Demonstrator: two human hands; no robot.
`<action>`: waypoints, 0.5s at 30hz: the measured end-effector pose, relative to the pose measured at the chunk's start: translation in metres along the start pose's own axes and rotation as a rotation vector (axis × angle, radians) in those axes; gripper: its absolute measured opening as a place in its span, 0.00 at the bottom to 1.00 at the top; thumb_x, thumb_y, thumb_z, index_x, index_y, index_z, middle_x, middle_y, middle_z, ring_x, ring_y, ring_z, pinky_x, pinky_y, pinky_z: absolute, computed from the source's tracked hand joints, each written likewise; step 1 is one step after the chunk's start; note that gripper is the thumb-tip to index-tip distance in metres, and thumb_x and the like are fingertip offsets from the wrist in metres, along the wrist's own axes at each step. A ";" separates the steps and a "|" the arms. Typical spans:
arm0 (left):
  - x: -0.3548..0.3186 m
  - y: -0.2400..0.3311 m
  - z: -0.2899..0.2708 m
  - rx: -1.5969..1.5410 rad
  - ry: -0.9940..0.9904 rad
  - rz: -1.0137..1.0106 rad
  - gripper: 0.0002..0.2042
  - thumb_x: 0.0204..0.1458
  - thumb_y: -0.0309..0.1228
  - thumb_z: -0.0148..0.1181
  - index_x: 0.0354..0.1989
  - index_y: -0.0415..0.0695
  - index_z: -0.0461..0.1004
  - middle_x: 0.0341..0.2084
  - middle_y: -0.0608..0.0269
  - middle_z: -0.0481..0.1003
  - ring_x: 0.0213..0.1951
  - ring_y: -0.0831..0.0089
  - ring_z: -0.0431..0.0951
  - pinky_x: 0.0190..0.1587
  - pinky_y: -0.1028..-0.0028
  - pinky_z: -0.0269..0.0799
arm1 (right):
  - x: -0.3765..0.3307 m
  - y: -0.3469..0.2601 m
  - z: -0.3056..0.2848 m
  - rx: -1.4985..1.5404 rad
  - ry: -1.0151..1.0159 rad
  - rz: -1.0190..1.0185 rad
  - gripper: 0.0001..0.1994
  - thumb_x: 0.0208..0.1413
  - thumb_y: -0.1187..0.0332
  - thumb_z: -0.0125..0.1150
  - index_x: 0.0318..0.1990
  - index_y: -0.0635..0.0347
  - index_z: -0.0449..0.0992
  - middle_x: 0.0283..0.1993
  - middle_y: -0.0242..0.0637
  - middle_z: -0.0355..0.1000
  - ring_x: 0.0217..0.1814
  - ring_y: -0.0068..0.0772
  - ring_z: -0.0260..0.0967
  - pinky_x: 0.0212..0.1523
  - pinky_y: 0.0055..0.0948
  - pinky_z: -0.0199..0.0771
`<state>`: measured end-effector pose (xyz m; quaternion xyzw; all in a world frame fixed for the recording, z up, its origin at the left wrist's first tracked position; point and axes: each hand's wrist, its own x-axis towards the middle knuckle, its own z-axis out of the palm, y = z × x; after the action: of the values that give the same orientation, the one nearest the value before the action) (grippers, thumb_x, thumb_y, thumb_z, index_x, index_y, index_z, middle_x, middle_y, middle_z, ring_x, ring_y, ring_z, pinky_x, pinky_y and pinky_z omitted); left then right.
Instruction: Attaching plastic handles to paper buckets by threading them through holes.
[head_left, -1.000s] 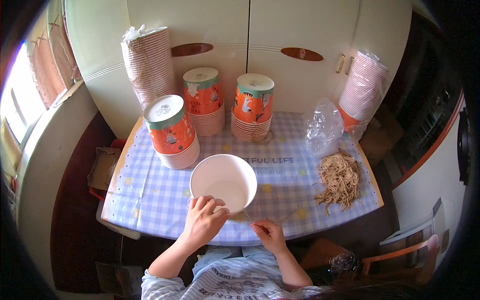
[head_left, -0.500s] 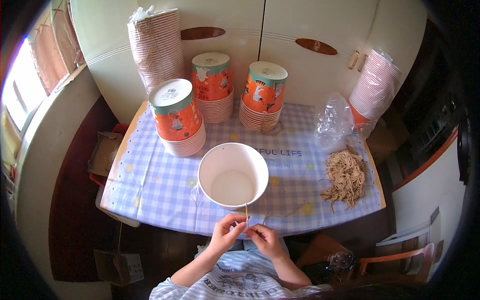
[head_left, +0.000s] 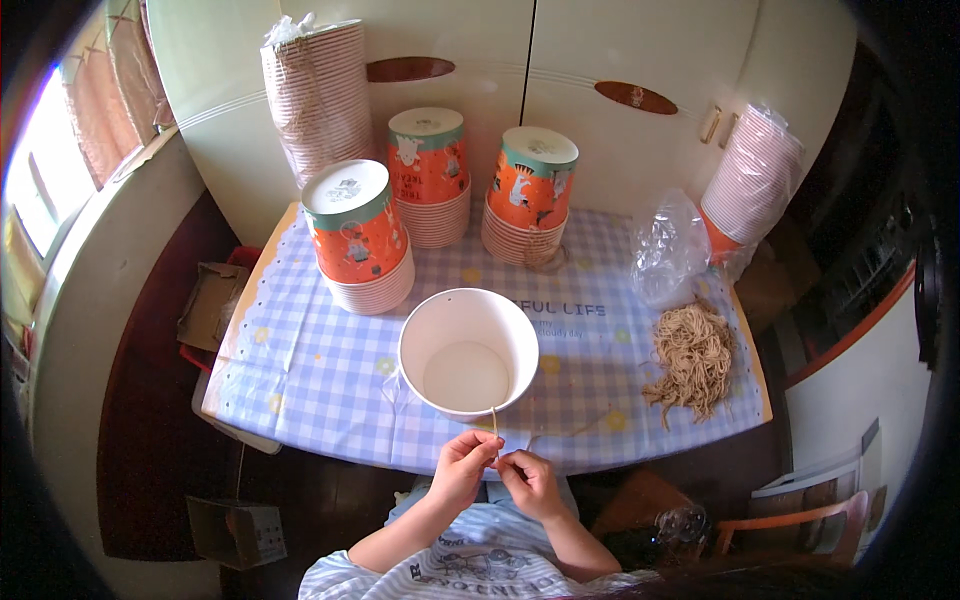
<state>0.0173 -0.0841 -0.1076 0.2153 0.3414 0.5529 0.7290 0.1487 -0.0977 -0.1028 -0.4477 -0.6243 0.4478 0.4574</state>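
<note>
A white paper bucket [head_left: 468,352] stands open side up on the checked tablecloth [head_left: 310,360], close to the near edge. A thin tan string [head_left: 494,420] runs from the bucket's near rim down to my hands. My left hand [head_left: 462,466] and my right hand [head_left: 528,480] meet just below the table edge, and both pinch the string between finger and thumb. A heap of the same tan strings [head_left: 692,356] lies on the cloth to the right.
Three stacks of orange printed paper buckets [head_left: 360,240] [head_left: 430,175] [head_left: 530,195] stand upside down behind the white one. Tall sleeves of cups lean at back left [head_left: 315,95] and back right [head_left: 750,185]. A crumpled clear plastic bag [head_left: 668,245] lies near the strings.
Both hands have left the table edge and drawn together below it, now pinching the string at the bucket's rim. The bucket stays in place.
</note>
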 end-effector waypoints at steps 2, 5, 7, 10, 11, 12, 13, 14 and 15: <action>0.000 0.001 0.003 -0.031 0.008 -0.005 0.02 0.50 0.25 0.54 0.29 0.39 0.72 0.26 0.66 0.72 0.26 0.83 0.68 0.30 0.83 0.63 | 0.001 -0.002 -0.001 -0.069 0.005 -0.011 0.03 0.49 0.75 0.54 0.29 0.65 0.72 0.25 0.35 0.71 0.24 0.19 0.65 0.24 0.20 0.64; 0.004 0.001 0.004 -0.109 0.014 0.019 0.02 0.50 0.24 0.53 0.27 0.40 0.71 0.25 0.67 0.71 0.25 0.82 0.67 0.29 0.82 0.62 | -0.001 -0.003 0.001 -0.081 -0.019 0.006 0.03 0.49 0.75 0.54 0.28 0.65 0.72 0.23 0.35 0.70 0.22 0.20 0.65 0.23 0.20 0.64; 0.006 0.002 0.006 -0.158 0.006 0.046 0.03 0.50 0.24 0.52 0.27 0.40 0.70 0.25 0.67 0.71 0.25 0.82 0.66 0.29 0.82 0.62 | -0.003 0.000 0.002 -0.102 -0.016 -0.009 0.03 0.48 0.74 0.54 0.28 0.64 0.73 0.23 0.37 0.70 0.22 0.23 0.66 0.22 0.22 0.64; 0.007 0.007 0.011 -0.164 0.008 -0.031 0.04 0.51 0.25 0.52 0.26 0.41 0.70 0.24 0.67 0.70 0.25 0.82 0.66 0.29 0.82 0.62 | -0.003 0.000 0.000 -0.139 -0.011 -0.025 0.03 0.46 0.73 0.55 0.27 0.63 0.73 0.24 0.40 0.70 0.21 0.29 0.68 0.22 0.25 0.66; 0.008 0.007 0.013 -0.184 0.016 -0.023 0.04 0.50 0.25 0.52 0.26 0.41 0.70 0.24 0.67 0.70 0.24 0.82 0.66 0.29 0.82 0.61 | -0.004 0.000 -0.001 -0.156 -0.009 -0.024 0.03 0.46 0.74 0.55 0.27 0.63 0.73 0.24 0.40 0.70 0.21 0.32 0.69 0.22 0.26 0.66; 0.009 0.008 0.014 -0.202 0.025 -0.016 0.04 0.50 0.25 0.52 0.26 0.41 0.70 0.24 0.67 0.70 0.24 0.81 0.66 0.28 0.83 0.61 | -0.004 -0.002 -0.001 -0.156 -0.009 -0.025 0.03 0.46 0.74 0.55 0.27 0.63 0.73 0.24 0.40 0.70 0.21 0.32 0.69 0.22 0.26 0.66; 0.010 0.009 0.014 -0.202 0.024 -0.015 0.04 0.50 0.25 0.52 0.26 0.41 0.70 0.24 0.67 0.70 0.24 0.81 0.66 0.28 0.83 0.61 | -0.005 -0.003 -0.001 -0.195 -0.018 -0.050 0.03 0.45 0.74 0.55 0.26 0.63 0.73 0.24 0.41 0.71 0.22 0.34 0.69 0.23 0.27 0.67; 0.011 0.011 0.014 -0.217 0.025 -0.010 0.04 0.50 0.25 0.51 0.25 0.41 0.69 0.23 0.66 0.70 0.24 0.80 0.67 0.27 0.82 0.63 | -0.005 -0.003 -0.002 -0.234 -0.028 -0.076 0.02 0.44 0.74 0.55 0.25 0.63 0.73 0.24 0.41 0.71 0.23 0.36 0.70 0.23 0.28 0.67; 0.013 0.012 0.015 -0.232 0.025 -0.004 0.04 0.51 0.26 0.50 0.25 0.41 0.69 0.23 0.66 0.69 0.24 0.78 0.68 0.26 0.81 0.64 | -0.005 -0.003 -0.002 -0.234 -0.027 -0.078 0.02 0.44 0.74 0.55 0.25 0.63 0.73 0.24 0.41 0.71 0.23 0.36 0.70 0.23 0.28 0.67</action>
<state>0.0219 -0.0675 -0.0923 0.1220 0.2844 0.5899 0.7458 0.1508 -0.1030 -0.1002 -0.4673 -0.6954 0.3600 0.4104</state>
